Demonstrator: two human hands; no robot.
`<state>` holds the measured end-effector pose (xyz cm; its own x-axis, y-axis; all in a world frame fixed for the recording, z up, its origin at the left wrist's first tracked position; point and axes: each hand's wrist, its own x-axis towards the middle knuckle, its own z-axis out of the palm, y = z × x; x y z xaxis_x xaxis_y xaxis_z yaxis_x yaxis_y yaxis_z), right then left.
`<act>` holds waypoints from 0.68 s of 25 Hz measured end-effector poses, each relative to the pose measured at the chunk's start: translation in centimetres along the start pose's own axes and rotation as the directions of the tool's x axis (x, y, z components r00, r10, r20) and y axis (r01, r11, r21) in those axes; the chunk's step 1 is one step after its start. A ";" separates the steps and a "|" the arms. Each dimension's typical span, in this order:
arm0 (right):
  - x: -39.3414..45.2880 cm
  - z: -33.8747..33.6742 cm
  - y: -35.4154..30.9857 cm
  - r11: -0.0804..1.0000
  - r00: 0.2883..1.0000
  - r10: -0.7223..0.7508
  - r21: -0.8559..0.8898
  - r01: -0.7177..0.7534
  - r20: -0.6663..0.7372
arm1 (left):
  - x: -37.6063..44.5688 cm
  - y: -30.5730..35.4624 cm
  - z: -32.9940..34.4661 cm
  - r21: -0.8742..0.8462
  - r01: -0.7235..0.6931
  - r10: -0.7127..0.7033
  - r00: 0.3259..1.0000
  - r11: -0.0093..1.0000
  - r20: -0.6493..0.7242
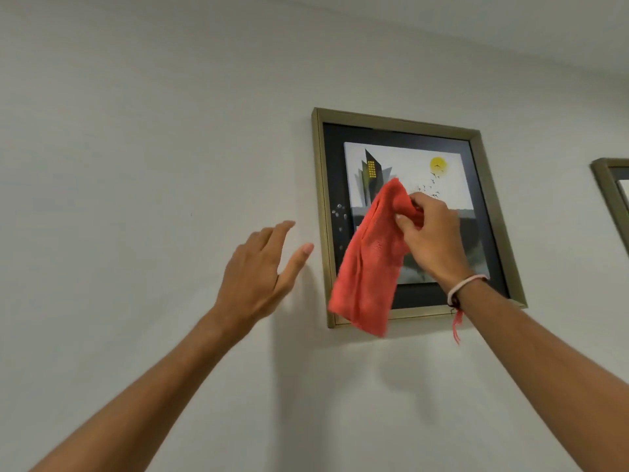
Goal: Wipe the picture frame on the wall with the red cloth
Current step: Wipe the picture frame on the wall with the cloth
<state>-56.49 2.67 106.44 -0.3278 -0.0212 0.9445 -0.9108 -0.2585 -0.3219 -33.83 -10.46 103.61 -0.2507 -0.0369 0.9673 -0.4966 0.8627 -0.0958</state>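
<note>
A picture frame (394, 120) with a dull gold rim hangs on the white wall; it holds a dark mat and a print of a building, birds and a yellow sun. My right hand (430, 233) is raised in front of the glass, shut on the upper end of the red cloth (366, 267). The cloth hangs down over the lower left of the picture and past the bottom rim. My left hand (262, 270) is open with its fingers apart, just left of the frame and close to the wall, holding nothing.
A second frame (609, 192) with the same gold rim shows at the right edge of the view. A white band and red thread circle my right wrist (464, 287). Bare white wall (136, 165) spreads to the left and below.
</note>
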 end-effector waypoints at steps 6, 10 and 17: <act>3.4 4.8 1.4 0.933 0.986 -0.161 -0.319 0.165 0.039 | 8.1 -3.4 2.6 0.459 -0.178 0.155 0.984 0.870 0.087; 6.2 8.6 1.1 0.876 0.971 -0.239 -0.430 0.218 0.006 | 13.7 -4.0 5.1 0.533 -0.261 0.253 0.963 0.805 0.089; 7.8 12.0 2.9 0.794 0.803 -0.527 -0.498 0.348 -0.278 | 19.6 -5.2 5.3 0.593 -0.303 0.343 0.938 0.746 0.049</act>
<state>-58.64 -9.80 113.64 0.1468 0.3880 0.9099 -0.9624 0.2685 0.0408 -40.59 -18.36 121.82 -0.4459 0.2365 0.8633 -0.7873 0.3551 -0.5040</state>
